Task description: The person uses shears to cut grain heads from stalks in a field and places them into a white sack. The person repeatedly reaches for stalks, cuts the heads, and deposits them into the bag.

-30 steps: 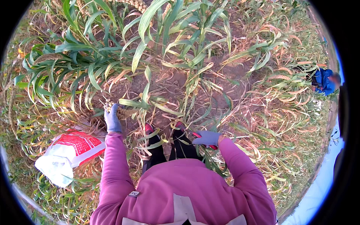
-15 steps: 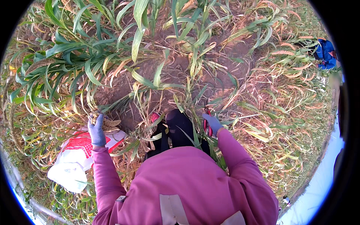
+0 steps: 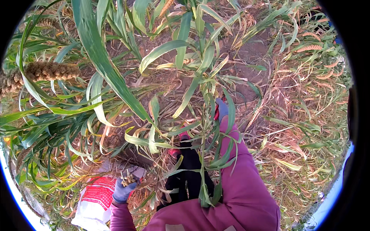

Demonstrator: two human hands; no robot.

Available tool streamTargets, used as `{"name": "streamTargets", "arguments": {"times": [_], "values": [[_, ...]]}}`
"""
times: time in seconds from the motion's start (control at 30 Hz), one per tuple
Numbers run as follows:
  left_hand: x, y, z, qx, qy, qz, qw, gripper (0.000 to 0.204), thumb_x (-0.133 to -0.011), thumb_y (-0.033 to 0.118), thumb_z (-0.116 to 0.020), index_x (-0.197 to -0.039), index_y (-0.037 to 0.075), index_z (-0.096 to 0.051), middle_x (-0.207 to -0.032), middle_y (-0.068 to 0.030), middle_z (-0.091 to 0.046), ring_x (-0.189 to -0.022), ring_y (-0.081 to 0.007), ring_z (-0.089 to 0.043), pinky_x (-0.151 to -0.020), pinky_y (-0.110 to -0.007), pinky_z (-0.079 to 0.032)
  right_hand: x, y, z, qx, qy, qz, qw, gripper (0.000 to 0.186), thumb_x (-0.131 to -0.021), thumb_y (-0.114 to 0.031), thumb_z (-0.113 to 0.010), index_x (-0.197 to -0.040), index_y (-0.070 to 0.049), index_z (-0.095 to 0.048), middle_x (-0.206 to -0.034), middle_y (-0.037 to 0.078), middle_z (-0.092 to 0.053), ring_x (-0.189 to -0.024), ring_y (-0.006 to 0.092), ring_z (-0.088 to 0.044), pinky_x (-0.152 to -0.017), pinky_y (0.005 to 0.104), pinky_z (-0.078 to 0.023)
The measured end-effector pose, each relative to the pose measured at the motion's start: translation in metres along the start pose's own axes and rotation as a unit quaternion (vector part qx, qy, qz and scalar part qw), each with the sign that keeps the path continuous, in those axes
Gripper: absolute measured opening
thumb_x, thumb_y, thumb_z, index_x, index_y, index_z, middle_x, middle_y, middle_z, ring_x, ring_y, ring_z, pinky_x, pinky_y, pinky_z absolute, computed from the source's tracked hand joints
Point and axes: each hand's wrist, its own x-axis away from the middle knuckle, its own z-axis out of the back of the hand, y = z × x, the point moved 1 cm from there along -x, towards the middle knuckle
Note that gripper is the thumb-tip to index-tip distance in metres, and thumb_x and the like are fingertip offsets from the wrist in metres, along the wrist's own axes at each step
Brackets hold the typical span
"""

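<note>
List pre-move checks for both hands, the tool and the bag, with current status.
1. Left hand has seed-head bunch in its grip: ok.
2. Right hand has red tool in its grip: ok.
3. Tool's tip visible: not ok, hidden.
4. Right hand unobstructed in view: not ok, green leaf overlaps it.
5. White-and-red bag near left hand: ok.
6. Bag's mouth open: cannot tell.

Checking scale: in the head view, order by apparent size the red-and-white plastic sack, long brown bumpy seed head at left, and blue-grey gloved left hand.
1. Red-and-white plastic sack
2. Brown seed head, perhaps enlarged by nearness
3. Gloved left hand
</note>
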Motion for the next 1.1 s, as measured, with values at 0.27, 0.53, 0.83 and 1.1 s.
{"name": "streamTargets", "arguments": {"times": [0.27,0.53,0.83,1.1], "values": [[-0.024,-0.03,0.021,-0.049,0.035,0.097,0.993,0.023,-0.077,0.001,-0.071,-0.099,0.0,-0.063,-0.091,-0.0067,-0.067,-0.083,-0.0148,-0.064,-0.077,-0.029,-0.051,-0.07,0.014,-0.048,-0.053,-0.19,-0.027,0.98,0.031,-0.085,-0.039,-0.065,-0.092,-0.009,-0.06,-0.068,0.005,-0.059,-0.049,0.0189,-0.054,-0.045,0.0334,-0.044],[-0.031,-0.018,0.007,-0.111,0.009,0.096,0.989,0.021,-0.079,0.0,-0.071,-0.099,0.0,-0.064,-0.09,-0.0061,-0.068,-0.083,-0.0139,-0.064,-0.077,-0.029,-0.052,-0.016,0.061,-0.044,0.164,-0.162,0.134,0.964,0.039,-0.091,-0.031,-0.061,-0.115,0.0,-0.064,-0.107,0.008,-0.066,-0.097,0.0155,-0.06,-0.086,0.0293,-0.045],[-0.003,0.103,-0.037,-0.278,-0.051,-0.104,0.953,0.022,-0.077,0.009,-0.074,-0.094,0.003,-0.062,-0.084,-0.0029,-0.064,-0.075,-0.01,-0.059,-0.069,-0.028,-0.049,0.301,0.06,0.066,0.062,-0.183,0.036,0.98,0.029,-0.088,-0.02,-0.065,-0.112,-0.004,-0.059,-0.081,-0.001,-0.06,-0.068,0.0057,-0.052,-0.059,0.0235,-0.044],[-0.039,0.068,-0.093,-0.257,-0.309,-0.14,0.905,0.058,-0.079,0.01,-0.07,-0.132,0.002,-0.048,-0.122,-0.009,-0.056,-0.107,-0.0143,-0.054,-0.095,-0.031,-0.043,0.383,0.139,0.07,0.205,-0.13,0.114,0.963,0.041,-0.084,-0.024,-0.068,-0.115,0.0,-0.056,-0.091,0.006,-0.06,-0.078,0.0125,-0.055,-0.069,0.029,-0.047]]}}
